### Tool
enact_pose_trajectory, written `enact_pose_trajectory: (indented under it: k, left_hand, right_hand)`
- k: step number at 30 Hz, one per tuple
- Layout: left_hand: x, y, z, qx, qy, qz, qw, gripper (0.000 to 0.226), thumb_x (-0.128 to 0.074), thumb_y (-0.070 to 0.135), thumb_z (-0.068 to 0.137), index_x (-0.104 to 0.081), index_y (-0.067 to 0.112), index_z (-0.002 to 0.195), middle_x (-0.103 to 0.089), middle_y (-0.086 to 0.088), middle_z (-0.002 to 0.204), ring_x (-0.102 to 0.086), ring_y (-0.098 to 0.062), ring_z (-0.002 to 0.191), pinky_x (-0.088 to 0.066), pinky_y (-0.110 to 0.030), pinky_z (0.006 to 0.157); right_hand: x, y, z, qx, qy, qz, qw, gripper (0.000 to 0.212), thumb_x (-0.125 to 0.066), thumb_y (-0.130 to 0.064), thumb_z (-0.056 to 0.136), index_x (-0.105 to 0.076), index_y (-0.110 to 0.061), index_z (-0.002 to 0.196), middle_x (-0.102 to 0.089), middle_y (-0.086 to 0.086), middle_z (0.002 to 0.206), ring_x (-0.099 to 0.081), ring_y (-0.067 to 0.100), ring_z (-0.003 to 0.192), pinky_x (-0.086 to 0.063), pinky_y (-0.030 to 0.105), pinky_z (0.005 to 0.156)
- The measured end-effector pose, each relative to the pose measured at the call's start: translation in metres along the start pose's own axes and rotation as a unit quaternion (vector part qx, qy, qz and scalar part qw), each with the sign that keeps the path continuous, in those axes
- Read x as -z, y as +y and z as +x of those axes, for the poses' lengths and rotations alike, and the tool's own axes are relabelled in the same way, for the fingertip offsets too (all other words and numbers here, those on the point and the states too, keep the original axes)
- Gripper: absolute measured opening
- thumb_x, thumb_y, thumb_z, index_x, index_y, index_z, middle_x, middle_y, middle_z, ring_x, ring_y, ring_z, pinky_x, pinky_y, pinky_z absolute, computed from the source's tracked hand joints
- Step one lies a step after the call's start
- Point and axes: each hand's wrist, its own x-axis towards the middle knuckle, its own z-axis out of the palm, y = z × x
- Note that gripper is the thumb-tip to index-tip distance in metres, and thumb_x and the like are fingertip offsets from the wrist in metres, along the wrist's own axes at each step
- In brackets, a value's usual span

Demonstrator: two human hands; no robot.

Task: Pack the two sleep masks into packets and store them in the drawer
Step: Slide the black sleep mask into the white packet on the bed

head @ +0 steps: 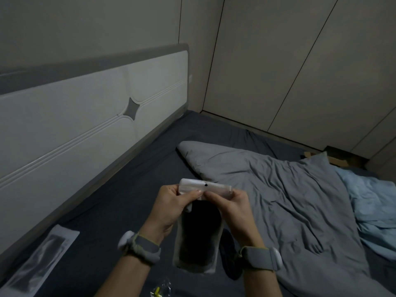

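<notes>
A clear packet [196, 236] hangs upright between the person's two hands above the dark bed sheet [120, 189], with a black sleep mask [198, 234] filling most of its lower part. The packet's white top flap [205, 187], marked by a small dark dot, is folded over at the upper end. The left hand [171, 207] pinches the flap from the left side, thumb and fingers closed on the plastic, and the right hand [230, 205] pinches it from the right, so that the two thumbs nearly meet at the middle of the flap. Each wrist wears a grey strap carrying a white device.

Just behind the hanging packet, partly hidden by the right wrist, a dark object [230, 256] lies on the sheet; it may be the other sleep mask, though the dim light makes this hard to confirm. A second packet [40, 260], flat and showing a dark shape inside, lies on the sheet near the lower left, close to the padded white headboard [75, 116]. A small clear wrapper with a yellow piece [159, 291] sits at the bottom edge. A rumpled grey duvet [278, 194] spreads to the right, with a light blue cloth [372, 204] beyond it. Pale cabinet panels [300, 61] line the far wall.
</notes>
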Motion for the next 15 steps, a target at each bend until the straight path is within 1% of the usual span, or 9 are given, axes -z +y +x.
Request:
enact_pose_trajectory:
  k: [2, 3, 6, 8, 10, 13, 15]
  left_hand:
    - [0.0031, 0.0024, -0.0006, 0.003, -0.016, -0.003, 1.000, 0.028, -0.078, 0.016, 0.071, -0.075, -0.005, 0.090, -0.073, -0.026, 0.091, -0.068, -0.034, 0.086, -0.057, -0.039, 0.080]
    - [0.0043, 0.0030, -0.0006, 0.006, -0.019, -0.013, 1.000, 0.029, -0.077, 0.016, 0.071, -0.075, -0.005, 0.091, -0.073, -0.025, 0.092, -0.069, -0.033, 0.086, -0.058, -0.035, 0.079]
    - [0.0059, 0.0041, -0.0018, -0.001, -0.005, -0.041, 0.999, 0.028, -0.074, 0.013, 0.071, -0.074, -0.007, 0.090, -0.072, -0.026, 0.091, -0.070, -0.031, 0.081, -0.060, -0.033, 0.075]
    - [0.0060, 0.0042, -0.0018, -0.002, 0.010, -0.053, 0.999, 0.026, -0.073, 0.011, 0.072, -0.073, -0.009, 0.089, -0.072, -0.027, 0.088, -0.070, -0.030, 0.076, -0.059, -0.031, 0.068]
    - [0.0064, 0.0052, -0.0019, 0.000, 0.020, -0.058, 0.998, 0.023, -0.070, 0.009, 0.076, -0.073, -0.010, 0.089, -0.072, -0.028, 0.088, -0.070, -0.029, 0.075, -0.057, -0.028, 0.064]
    - [0.0090, 0.0063, -0.0018, -0.003, 0.026, -0.050, 0.998, 0.019, -0.064, 0.007, 0.084, -0.074, -0.008, 0.090, -0.072, -0.027, 0.090, -0.071, -0.030, 0.079, -0.056, -0.028, 0.064]
    - [0.0113, 0.0049, -0.0009, -0.002, 0.029, -0.041, 0.999, 0.019, -0.061, 0.007, 0.088, -0.074, -0.007, 0.090, -0.072, -0.026, 0.091, -0.071, -0.031, 0.082, -0.057, -0.028, 0.067]
  right_hand:
    - [0.0013, -0.0009, -0.0006, -0.003, 0.009, 0.011, 1.000, 0.015, -0.069, 0.005, 0.084, -0.075, 0.004, 0.097, -0.076, 0.021, 0.092, -0.073, 0.028, 0.086, -0.058, 0.032, 0.078]
    - [0.0019, -0.0021, -0.0008, -0.005, 0.013, 0.015, 1.000, 0.014, -0.069, 0.006, 0.083, -0.075, 0.004, 0.096, -0.076, 0.021, 0.090, -0.073, 0.027, 0.083, -0.058, 0.030, 0.075]
    - [0.0023, -0.0041, -0.0004, -0.017, 0.030, 0.033, 0.999, 0.014, -0.068, 0.011, 0.081, -0.075, 0.004, 0.091, -0.076, 0.020, 0.084, -0.073, 0.024, 0.076, -0.058, 0.027, 0.068]
    - [0.0005, -0.0030, 0.0004, -0.024, 0.038, 0.040, 0.998, 0.014, -0.068, 0.012, 0.080, -0.075, 0.006, 0.091, -0.075, 0.022, 0.086, -0.072, 0.027, 0.078, -0.060, 0.032, 0.073]
    - [0.0006, -0.0001, 0.0019, -0.030, 0.049, 0.045, 0.997, 0.013, -0.069, 0.012, 0.079, -0.075, 0.007, 0.090, -0.074, 0.026, 0.088, -0.072, 0.031, 0.080, -0.060, 0.037, 0.077]
    - [0.0052, 0.0029, 0.0039, -0.039, 0.073, 0.041, 0.996, 0.010, -0.073, 0.007, 0.077, -0.077, 0.005, 0.086, -0.073, 0.030, 0.089, -0.069, 0.030, 0.077, -0.057, 0.038, 0.074]
    - [0.0083, 0.0038, 0.0039, -0.040, 0.075, 0.035, 0.996, 0.007, -0.073, 0.004, 0.078, -0.078, 0.003, 0.084, -0.074, 0.025, 0.082, -0.068, 0.026, 0.071, -0.056, 0.033, 0.069]
